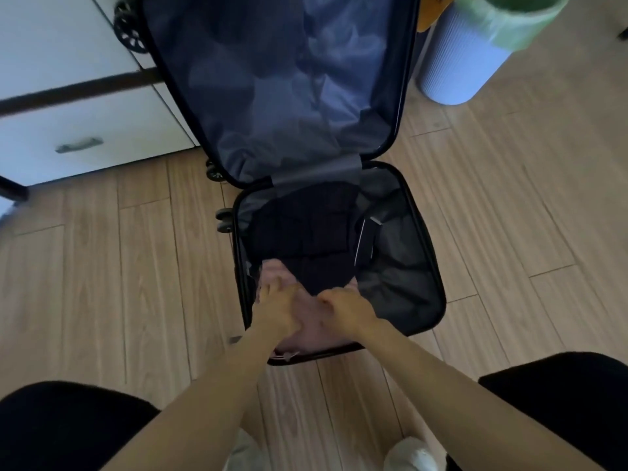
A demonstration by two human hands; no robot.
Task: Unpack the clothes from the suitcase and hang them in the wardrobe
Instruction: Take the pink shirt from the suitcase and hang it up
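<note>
Both hands grip: left hand [275, 311] and right hand [346, 309] sit side by side, fingers curled into the pink garment [311, 333] at the near end of the suitcase [438, 294]. Beyond it, in the same half, lies a dark garment [306, 232], its edge overlapping the pink one. Farther on, the blue-lined lid [289, 96] stands open. Step judged: lifting out a first piece. Next move calls for raising it clear without dragging the dark one along. The wardrobe is not in view.
</note>
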